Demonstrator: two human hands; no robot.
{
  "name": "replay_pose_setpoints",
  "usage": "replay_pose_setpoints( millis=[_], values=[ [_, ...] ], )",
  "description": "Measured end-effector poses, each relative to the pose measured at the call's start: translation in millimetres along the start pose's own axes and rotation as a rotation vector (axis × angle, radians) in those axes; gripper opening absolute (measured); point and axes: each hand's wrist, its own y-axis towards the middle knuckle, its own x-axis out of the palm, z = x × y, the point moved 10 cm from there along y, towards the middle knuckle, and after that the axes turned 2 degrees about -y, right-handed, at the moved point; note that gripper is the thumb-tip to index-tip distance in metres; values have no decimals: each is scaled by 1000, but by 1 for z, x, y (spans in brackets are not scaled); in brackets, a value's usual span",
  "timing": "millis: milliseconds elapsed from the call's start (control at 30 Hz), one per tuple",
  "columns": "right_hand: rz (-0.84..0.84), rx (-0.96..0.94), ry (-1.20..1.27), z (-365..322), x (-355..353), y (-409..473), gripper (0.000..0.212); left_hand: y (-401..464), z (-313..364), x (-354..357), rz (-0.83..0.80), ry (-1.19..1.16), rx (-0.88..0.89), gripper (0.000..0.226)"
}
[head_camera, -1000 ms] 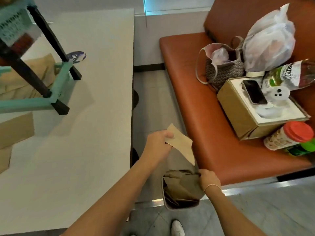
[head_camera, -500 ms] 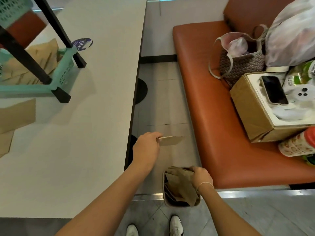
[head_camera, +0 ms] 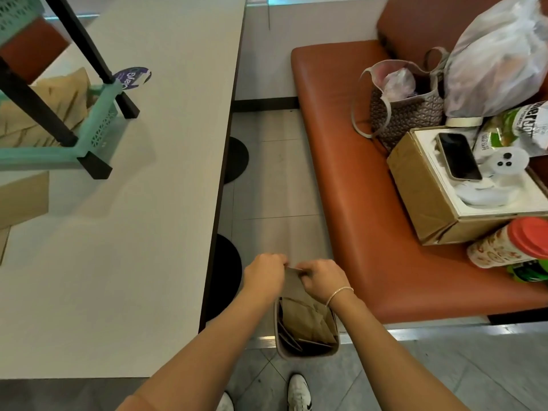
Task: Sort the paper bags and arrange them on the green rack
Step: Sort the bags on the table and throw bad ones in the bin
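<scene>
My left hand (head_camera: pixel 264 275) and my right hand (head_camera: pixel 321 278) are together above a grey bin (head_camera: pixel 307 351) on the floor, both pinching the top edge of a brown paper bag (head_camera: pixel 292 281) held between them. Several more brown paper bags (head_camera: pixel 305 324) stand inside the bin. The green rack (head_camera: pixel 98 126) with black legs sits on the white table (head_camera: pixel 133 232) at the upper left, with paper bags (head_camera: pixel 56 105) stacked on its lower shelf. Flat paper bags (head_camera: pixel 23 200) lie on the table at the left edge.
An orange bench (head_camera: pixel 355 218) on the right carries a woven bag (head_camera: pixel 400 114), a white plastic bag (head_camera: pixel 498 60), a cardboard box (head_camera: pixel 427 203) with a phone (head_camera: pixel 458 157) on it, and a red-lidded cup (head_camera: pixel 513 246). Black table bases (head_camera: pixel 225 274) stand on the floor between table and bench.
My right hand rose from the bin with a bag and met my left hand. The bag in my left hand turned from edge-on outward to between both hands.
</scene>
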Motion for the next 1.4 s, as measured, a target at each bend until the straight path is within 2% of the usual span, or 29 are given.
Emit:
replay_pose_setpoints(
  millis=[267, 600, 1000, 1200, 1300, 1400],
  values=[
    [-233, 291, -75, 69, 70, -21, 48, -1, -15, -12, 47, -19, -7, 36],
    [-342, 302, -129, 72, 108, -16, 50, -10, -24, -32, 152, -182, 38, 38],
    [-171, 262, -21, 28, 43, 13, 36, -23, -25, -64, 214, -252, 59, 37],
    [56, 99, 49, -63, -39, 36, 33, -44, -47, -110, 345, -293, 51, 36],
    [205, -13, 95, -122, -78, 39, 31, -56, -74, -137, 411, -318, 29, 35],
    [275, -67, 119, -176, -100, 41, 30, -64, -112, -159, 469, -345, -18, 33]
  ],
)
